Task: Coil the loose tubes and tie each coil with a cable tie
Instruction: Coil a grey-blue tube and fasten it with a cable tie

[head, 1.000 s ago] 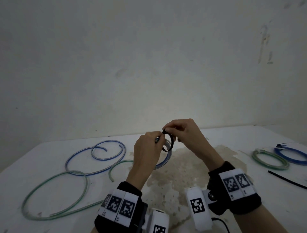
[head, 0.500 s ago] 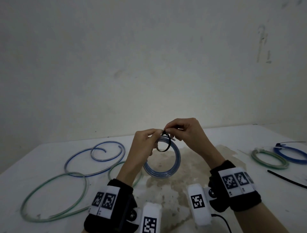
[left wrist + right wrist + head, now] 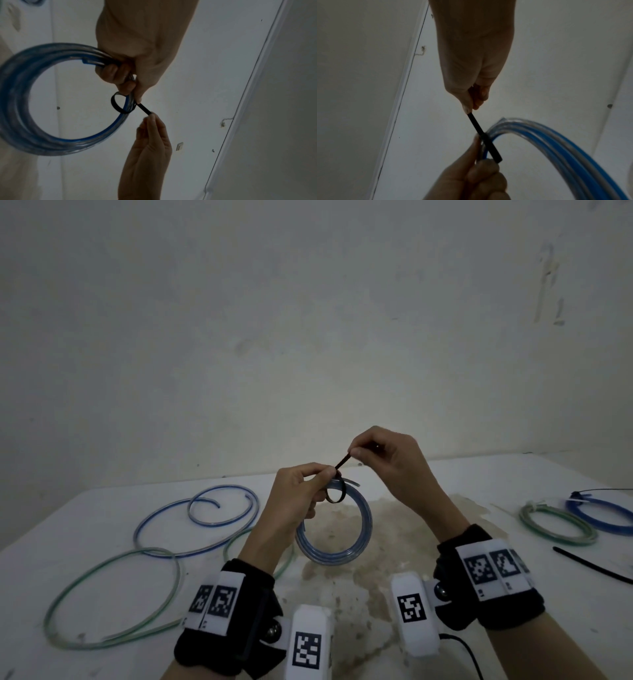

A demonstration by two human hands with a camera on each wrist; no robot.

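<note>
A blue-and-clear tube coil (image 3: 334, 539) (image 3: 51, 135) (image 3: 556, 146) hangs above the white table (image 3: 445, 481), gripped at its top by my left hand (image 3: 301, 491) (image 3: 137, 75). A black cable tie (image 3: 337, 494) (image 3: 120, 105) (image 3: 486, 139) is looped loosely round the coil's strands beside my left fingers. My right hand (image 3: 380, 460) (image 3: 474, 97) pinches the tie's free tail and holds it up and to the right, taut. Loose blue tube (image 3: 205, 518) and loose green tube (image 3: 113, 594) lie uncoiled on the table at the left.
Two tied coils, green (image 3: 555, 523) and blue (image 3: 603, 510), lie at the table's right. A spare black cable tie (image 3: 596, 565) lies near the right edge. A pale wall stands behind the table. A brown stain (image 3: 359, 559) marks the table's middle.
The coil has swung down to hang in full view below my left hand. My right hand has drawn the tie's tail up and right, and the tie's loop has shrunk.
</note>
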